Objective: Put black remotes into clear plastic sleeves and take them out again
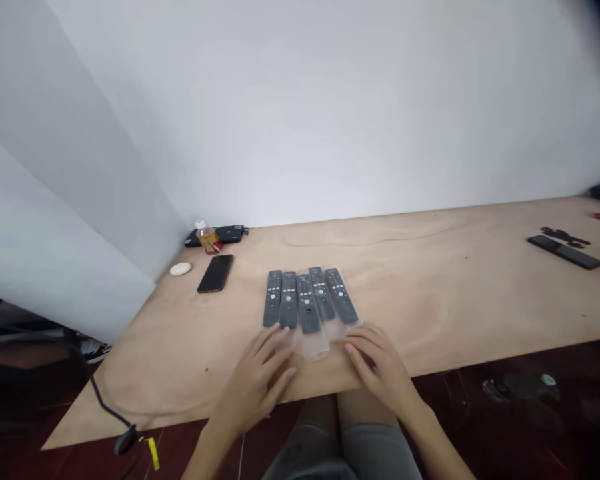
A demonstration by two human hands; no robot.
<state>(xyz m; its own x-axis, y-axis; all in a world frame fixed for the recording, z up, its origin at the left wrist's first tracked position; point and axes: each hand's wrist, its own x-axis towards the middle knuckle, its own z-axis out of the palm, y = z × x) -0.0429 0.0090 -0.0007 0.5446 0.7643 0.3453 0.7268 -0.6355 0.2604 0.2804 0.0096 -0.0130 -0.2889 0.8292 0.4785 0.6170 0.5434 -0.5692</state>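
Observation:
Several dark remote controls (pixel 308 303) in clear plastic sleeves lie side by side on the wooden table, their buttons facing up. My left hand (pixel 263 373) rests at the near end of the leftmost remotes, fingers spread, its fingertips by the plastic. Opposite it, my right hand (pixel 375 360) lies with fingers stretched out at the lower end of the rightmost remote (pixel 341 295), touching or close to its sleeve. An empty-looking plastic sleeve end (pixel 314 347) sticks out toward me between the two hands. Neither hand grips anything.
On the table's (pixel 430 300) left are a phone (pixel 215 273), a white round lid (pixel 181 269), a drink bottle (pixel 209 239) and black boxes (pixel 231 233). At right lie a black flat device (pixel 565 252) and a black cable (pixel 565 236). A white wall (pixel 330 113) stands behind.

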